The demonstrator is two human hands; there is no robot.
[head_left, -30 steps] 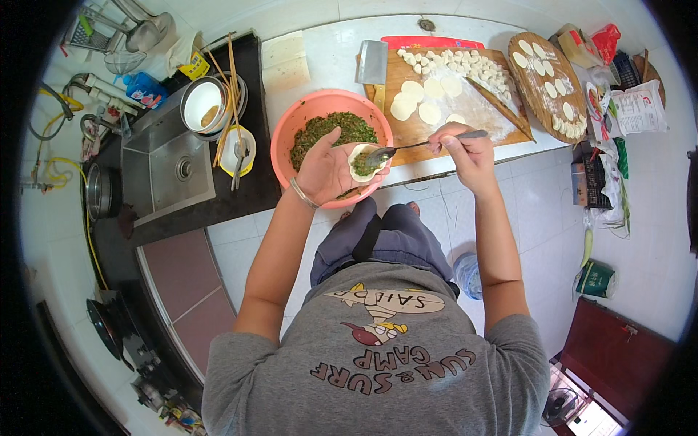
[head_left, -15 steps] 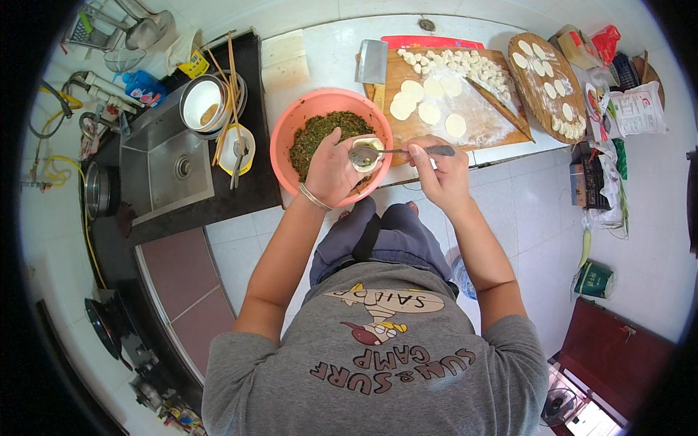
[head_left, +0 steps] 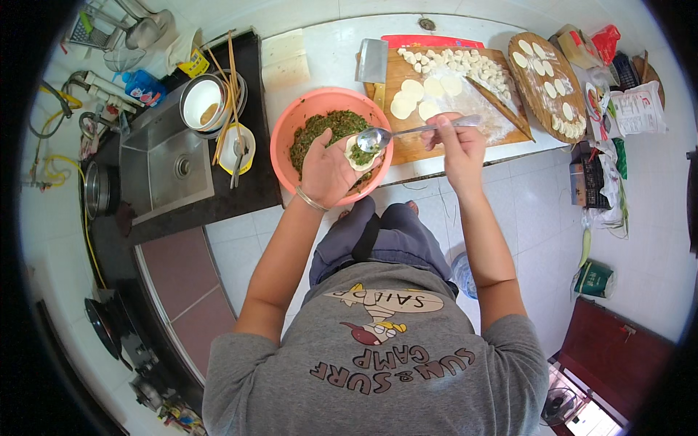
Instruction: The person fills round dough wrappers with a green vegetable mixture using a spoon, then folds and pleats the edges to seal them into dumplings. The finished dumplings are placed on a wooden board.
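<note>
Fingers of the left hand [head_left: 326, 173] support a dough wrapper [head_left: 360, 166]; the right hand [head_left: 461, 145] pinches a metal spoon [head_left: 404, 132].
Over the pink bowl [head_left: 279, 131], the left palm is opened upward, with green filling [head_left: 360, 155] on the wrapper. The spoon's head is just above the filling; its handle is between the right fingertips, near the wooden board [head_left: 411, 150].
</note>
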